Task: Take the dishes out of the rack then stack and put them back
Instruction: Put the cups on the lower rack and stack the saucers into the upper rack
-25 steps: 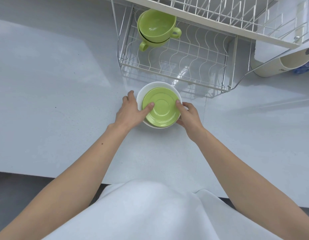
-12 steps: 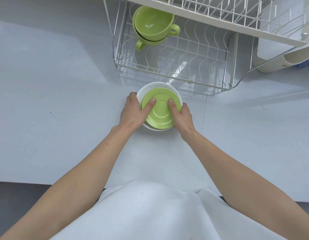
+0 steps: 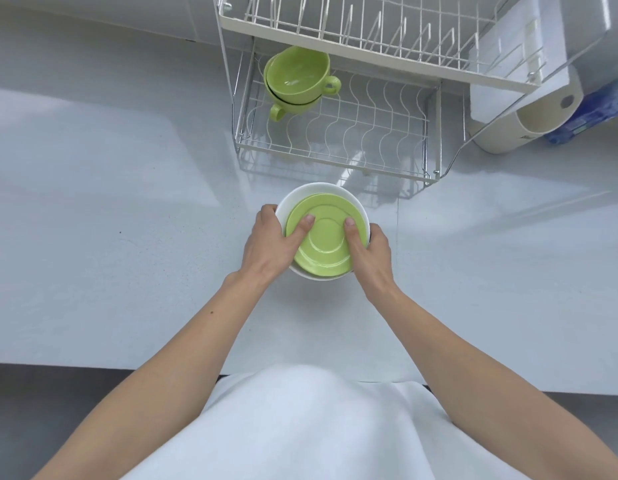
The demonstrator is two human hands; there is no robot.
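Observation:
A green saucer (image 3: 326, 242) lies on top of a white bowl (image 3: 314, 191) in front of the wire dish rack (image 3: 335, 157). My left hand (image 3: 266, 244) grips the stack's left rim, thumb pressed on the saucer. My right hand (image 3: 371, 252) grips the right rim, thumb also on the saucer. The stack looks tilted slightly toward me. Two green cups (image 3: 297, 77), one nested in the other, sit in the back left corner of the rack's lower tier.
The rack's upper tier (image 3: 369, 39) of white wire slots overhangs the lower one. A cream cylindrical holder (image 3: 529, 123) hangs at the rack's right, with a blue packet (image 3: 591, 116) behind it. The white counter's front edge (image 3: 93, 367) is near my body.
Both thumbs slid further onto the saucer and my hands tightened around the stack's rim. The stack appears to lift or tilt a little; the view shifted downward, showing more of the rack.

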